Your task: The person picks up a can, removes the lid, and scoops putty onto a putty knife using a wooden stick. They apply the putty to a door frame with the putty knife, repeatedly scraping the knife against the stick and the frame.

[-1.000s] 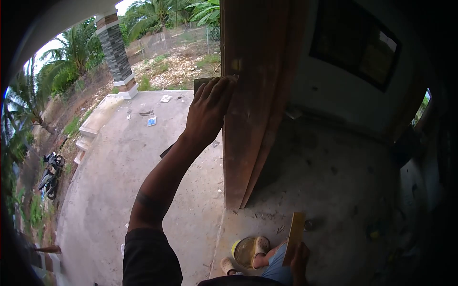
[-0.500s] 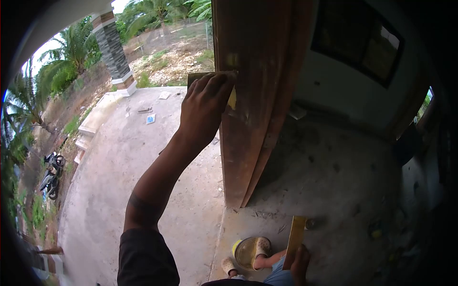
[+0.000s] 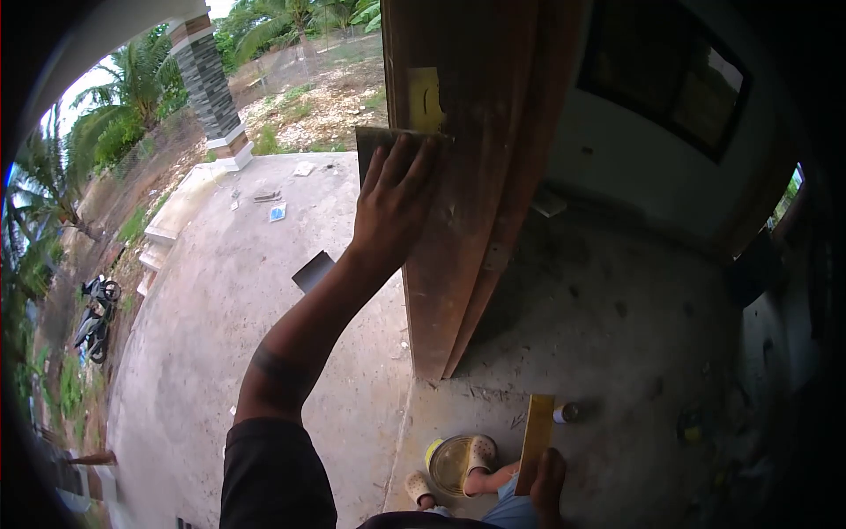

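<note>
My left hand [image 3: 395,198] grips a wide, dark, flat putty scraper [image 3: 372,145], fingers pressed along its face. Its straight upper edge lies across the face of a brown wooden door post [image 3: 458,256]. Just above that edge, a yellow putty patch [image 3: 426,99] with a small dark curved mark shows on the wood. Down at the lower right, my right hand [image 3: 548,485] is closed around the lower part of a narrow flat board [image 3: 536,432] with a yellowish face. The hidden side of the scraper cannot be seen.
My clog-clad foot [image 3: 480,454] is by a round metal lid or can top [image 3: 452,465]. A small can [image 3: 567,412] stands near the board. A dark flat plate [image 3: 314,271] lies on the concrete porch [image 3: 211,326]. A tiled pillar [image 3: 210,84] rises at the back left.
My left hand and the scraper have slid down the wood relative to the putty patch, uncovering more yellow. The dark plate on the porch shows more. The board has shifted slightly left.
</note>
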